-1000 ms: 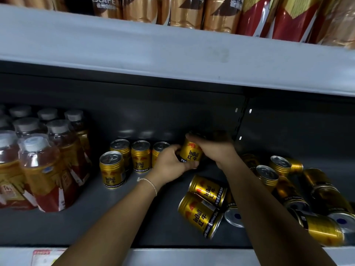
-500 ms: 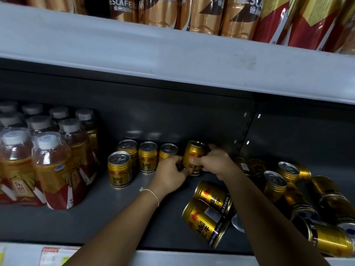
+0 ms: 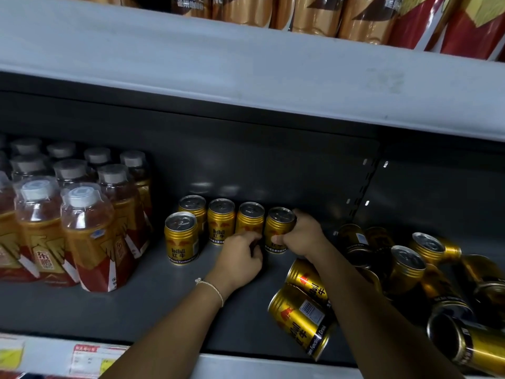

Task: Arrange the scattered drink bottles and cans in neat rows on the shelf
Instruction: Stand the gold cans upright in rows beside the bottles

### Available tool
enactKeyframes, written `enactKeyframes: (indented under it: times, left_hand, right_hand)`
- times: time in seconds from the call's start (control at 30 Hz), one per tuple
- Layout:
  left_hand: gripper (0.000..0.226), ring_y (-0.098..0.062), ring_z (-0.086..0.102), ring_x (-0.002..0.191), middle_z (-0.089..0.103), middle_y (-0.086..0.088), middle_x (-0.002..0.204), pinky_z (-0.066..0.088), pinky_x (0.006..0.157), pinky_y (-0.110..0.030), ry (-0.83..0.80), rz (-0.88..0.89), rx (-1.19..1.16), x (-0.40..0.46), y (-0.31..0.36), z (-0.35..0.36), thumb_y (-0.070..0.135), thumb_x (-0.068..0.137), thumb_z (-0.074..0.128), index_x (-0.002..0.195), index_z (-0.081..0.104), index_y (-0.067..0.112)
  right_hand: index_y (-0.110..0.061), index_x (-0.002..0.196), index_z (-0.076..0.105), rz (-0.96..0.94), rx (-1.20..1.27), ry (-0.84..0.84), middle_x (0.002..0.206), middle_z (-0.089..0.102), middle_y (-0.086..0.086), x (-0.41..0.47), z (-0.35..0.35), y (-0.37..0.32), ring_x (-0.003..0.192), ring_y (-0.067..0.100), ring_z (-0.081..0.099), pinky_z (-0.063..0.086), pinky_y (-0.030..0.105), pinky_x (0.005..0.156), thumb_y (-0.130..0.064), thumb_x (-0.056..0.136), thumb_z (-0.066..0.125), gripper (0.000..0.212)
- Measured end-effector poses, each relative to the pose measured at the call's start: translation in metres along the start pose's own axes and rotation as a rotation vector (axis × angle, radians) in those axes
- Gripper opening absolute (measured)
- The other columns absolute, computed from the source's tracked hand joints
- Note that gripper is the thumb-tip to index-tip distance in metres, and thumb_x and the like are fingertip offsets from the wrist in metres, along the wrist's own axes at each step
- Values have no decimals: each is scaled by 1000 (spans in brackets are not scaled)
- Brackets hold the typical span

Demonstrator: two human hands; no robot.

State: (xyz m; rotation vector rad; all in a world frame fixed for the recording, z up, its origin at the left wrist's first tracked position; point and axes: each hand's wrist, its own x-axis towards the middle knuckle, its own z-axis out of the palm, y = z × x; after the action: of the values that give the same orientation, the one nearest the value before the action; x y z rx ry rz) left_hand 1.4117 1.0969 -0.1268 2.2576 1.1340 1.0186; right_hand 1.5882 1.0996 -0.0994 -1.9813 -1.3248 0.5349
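Several gold Red Bull cans stand upright in a row at the back of the dark shelf [image 3: 153, 305]. My right hand [image 3: 303, 236] grips the rightmost can [image 3: 278, 225] of that row, which stands on the shelf. My left hand [image 3: 240, 258] is curled just in front of the neighbouring can [image 3: 249, 218], fingertips touching the gripped can's lower left side. One more upright can [image 3: 181, 237] stands in front at the left. Two cans lie on their sides [image 3: 303, 318] under my right forearm. A heap of tipped cans [image 3: 426, 272] fills the right of the shelf.
Shrink-wrapped packs of amber drink bottles [image 3: 87, 236] with white caps stand at the left. The grey edge of the upper shelf [image 3: 246, 67] overhangs, with coffee bottles on it. Price tags [image 3: 90, 359] run along the front rail.
The can was carried leftward and set down upright at the right end of the back row. Both hands stayed with it, and the camera moved closer.
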Motion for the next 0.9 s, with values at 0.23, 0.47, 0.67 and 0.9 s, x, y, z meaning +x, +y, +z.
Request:
enactKeyframes:
  times: [0.23,0.47,0.67,0.9]
  left_hand:
    - [41,-23,57,113,64,-10,121,31,85,-7,-67,10,-41,-3,5,6,5,85,58,126,60,10]
    - [40,-23,59,109,67,-12,116,33,83,-9,-61,42,-54,-6,6,8,2,83,59,123,62,9]
    - [39,-22,59,108,67,-11,115,32,83,-7,-56,57,-57,-8,7,5,2,82,59,120,63,9]
    - [36,-12,59,106,66,-4,116,40,86,-11,-28,12,-130,-2,15,-5,9,87,62,122,62,11]
  right_hand:
    - [-21,117,60,-13,-15,7,117,64,1,1,2,0,111,21,60,46,30,91,-21,69,89,57]
    - [-17,122,59,17,-20,28,122,63,3,0,2,0,116,24,59,46,31,92,-24,67,91,65]
    - [-17,120,63,19,-52,17,118,65,3,-4,-3,-3,113,22,60,48,34,94,-28,66,92,62]
    - [-13,144,46,26,84,52,114,66,6,-15,-23,4,110,22,61,49,36,99,-30,80,82,75]
